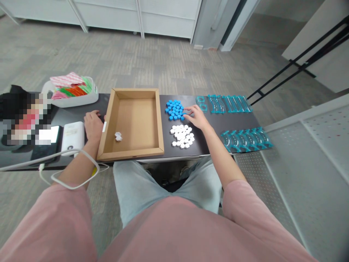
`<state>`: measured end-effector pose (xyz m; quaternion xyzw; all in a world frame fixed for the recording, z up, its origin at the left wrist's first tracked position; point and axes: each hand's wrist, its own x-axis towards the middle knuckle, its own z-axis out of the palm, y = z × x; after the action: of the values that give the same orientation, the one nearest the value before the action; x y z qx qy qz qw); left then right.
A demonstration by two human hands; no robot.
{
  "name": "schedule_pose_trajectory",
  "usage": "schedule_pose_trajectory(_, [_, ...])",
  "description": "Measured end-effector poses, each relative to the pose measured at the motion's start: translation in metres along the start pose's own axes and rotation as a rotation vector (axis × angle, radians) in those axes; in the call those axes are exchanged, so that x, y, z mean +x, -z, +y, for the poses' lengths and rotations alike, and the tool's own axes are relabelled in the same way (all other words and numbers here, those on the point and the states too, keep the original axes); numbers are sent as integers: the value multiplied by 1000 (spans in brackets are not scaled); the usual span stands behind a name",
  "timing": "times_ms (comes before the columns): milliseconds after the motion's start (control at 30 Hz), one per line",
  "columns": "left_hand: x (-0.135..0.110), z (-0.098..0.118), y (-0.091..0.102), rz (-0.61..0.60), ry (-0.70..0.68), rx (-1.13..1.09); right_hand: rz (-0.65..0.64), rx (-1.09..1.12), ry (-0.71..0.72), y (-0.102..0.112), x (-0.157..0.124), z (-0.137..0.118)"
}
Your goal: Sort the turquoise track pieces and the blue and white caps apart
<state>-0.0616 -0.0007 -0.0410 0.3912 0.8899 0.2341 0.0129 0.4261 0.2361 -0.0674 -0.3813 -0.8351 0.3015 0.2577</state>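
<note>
My right hand (196, 117) is at the right edge of a cluster of small blue multi-sided pieces (174, 110). Its thumb and forefinger are apart at the outer pieces, with nothing visibly gripped. Just below lies a group of similar white pieces (182, 136). My left hand (93, 125) rests on the table, fingers loosely spread, against the left wall of a shallow cardboard box (161, 127). Inside that box, towards the lower left, sit a few white pieces (118, 137) close together.
Clear teal-tinted plastic parts lie in rows at the right: curved ones (245, 140), longer ones (237, 104) and small ones (201, 103). On the left are a white basket (79, 102) with colourful contents, a white power bank (73, 136) and a cable (89, 156) crossing my left forearm.
</note>
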Motion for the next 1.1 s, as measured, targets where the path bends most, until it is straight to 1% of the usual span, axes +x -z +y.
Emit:
schedule_pose_trajectory(100, [0, 1, 1, -12, 19, -10, -9, -29, 33, 0, 0, 2])
schedule_pose_trajectory(200, [0, 3, 0, 4, 23, -2, -4, -35, 21, -3, 1, 3])
schedule_pose_trajectory(300, [0, 3, 0, 4, 28, -1, 34, -62, -25, -7, 5, 3])
schedule_pose_trajectory(433, [0, 4, 1, -10, 30, 8, 95, -97, -124, -8, 8, 0])
schedule_pose_trajectory(500, [-1, 4, 2, -7, 26, 11, 106, -87, -169, -9, 7, -2])
schedule_pose_trajectory(567, [-1, 5, 2, 5, 16, 7, 67, -63, -185, -10, 5, -6])
schedule_pose_trajectory(667, [-2, 4, 1, 26, 4, -2, -27, -31, -182, -14, 6, -11])
schedule_pose_trajectory(800, [-2, 2, -1, 25, -15, 30, -95, -26, -200, -20, 17, -19])
schedule_pose_trajectory(933, [-1, -1, -2, 16, -29, 45, -72, -21, -228, -23, 22, -22])
schedule_pose_trajectory(1100, [-1, -2, -3, 13, -28, 43, -28, -22, -278, -21, 11, -29])
